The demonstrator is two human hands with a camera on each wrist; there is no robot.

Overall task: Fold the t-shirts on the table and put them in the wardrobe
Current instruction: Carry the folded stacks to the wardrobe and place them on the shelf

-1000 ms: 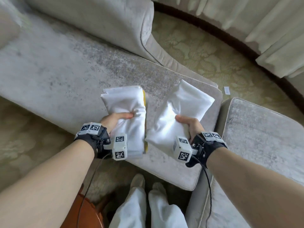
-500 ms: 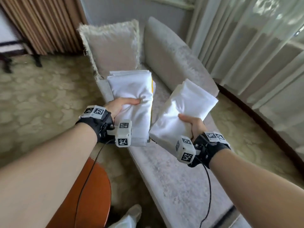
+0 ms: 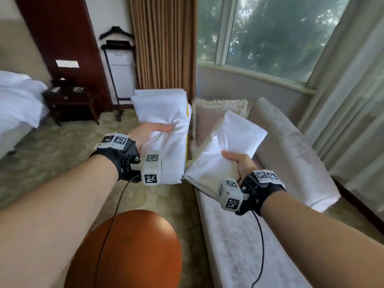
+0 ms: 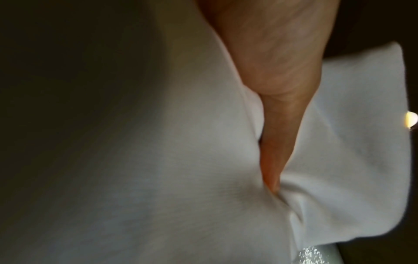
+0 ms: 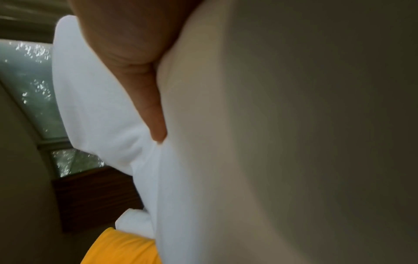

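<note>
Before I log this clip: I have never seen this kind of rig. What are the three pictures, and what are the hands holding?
There is no machine, only a person wearing three cameras. The wide picture comes from the head, looking down the arms. There the left hand grips a folded white t-shirt stack with a yellow edge, and the right hand grips another folded white t-shirt. The black bands with checkered tags hold wrist cameras, which give the two dim close-ups of thumbs pressed into cloth. Below are a pale chaise and an orange-brown table.
</note>
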